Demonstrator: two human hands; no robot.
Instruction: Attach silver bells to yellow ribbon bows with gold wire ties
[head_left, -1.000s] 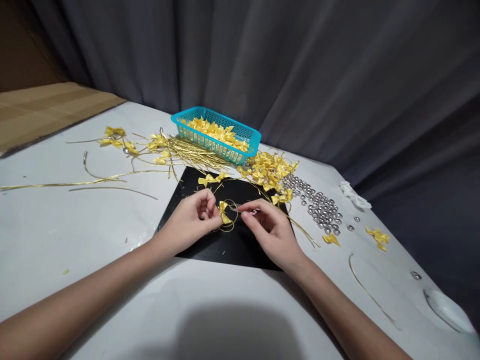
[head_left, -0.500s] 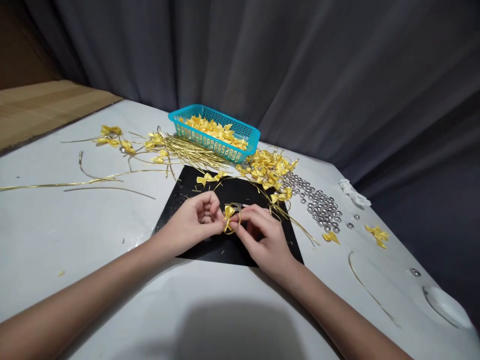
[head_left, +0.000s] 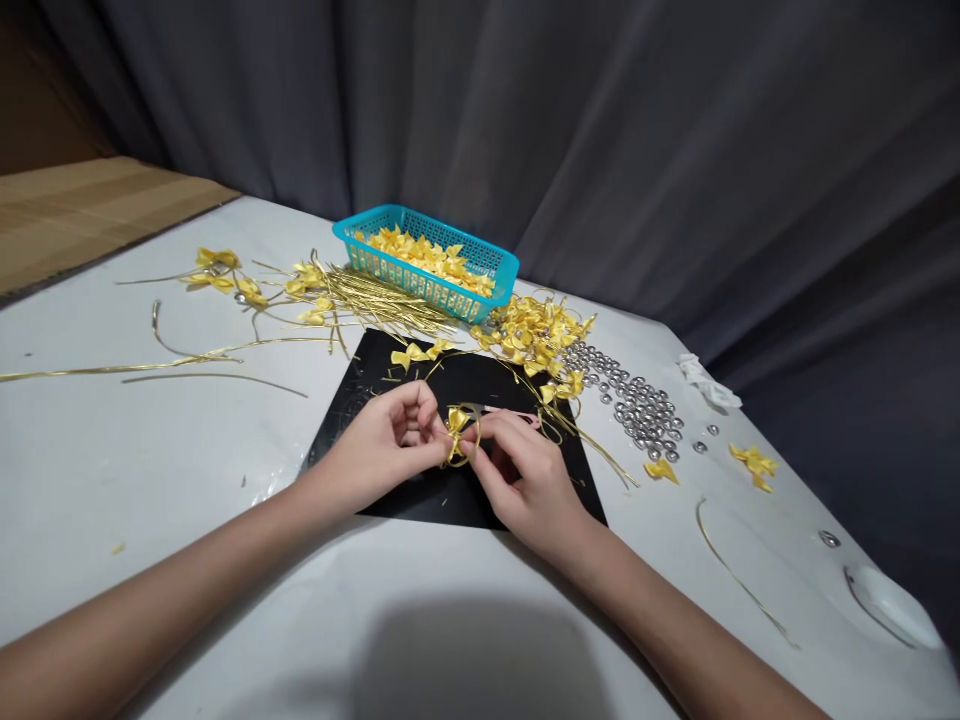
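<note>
Over the black mat (head_left: 420,500) both hands meet at a yellow ribbon bow (head_left: 457,420) with a loop of gold cord around it. My left hand (head_left: 397,430) pinches the bow's left side between thumb and forefinger, its other fingers curled in. From the right, my right hand (head_left: 529,470) pinches the cord by the bow with thumb and fingertips. The fingertips partly hide where cord and bow join. Scissors with pink handles (head_left: 517,413) lie on the mat, partly behind my right hand.
A turquoise basket (head_left: 427,285) of yellow bows stands at the back. Cut gold cords (head_left: 382,300) lie before it. Right of them are a pile of corded bows (head_left: 536,330) and many silver beads (head_left: 645,415). Cardboard (head_left: 97,220) lies at the far left.
My right hand has shifted slightly, and more of the scissors' pink handle shows. The left hand keeps its pinch on the bow. The whole view has moved a little.
</note>
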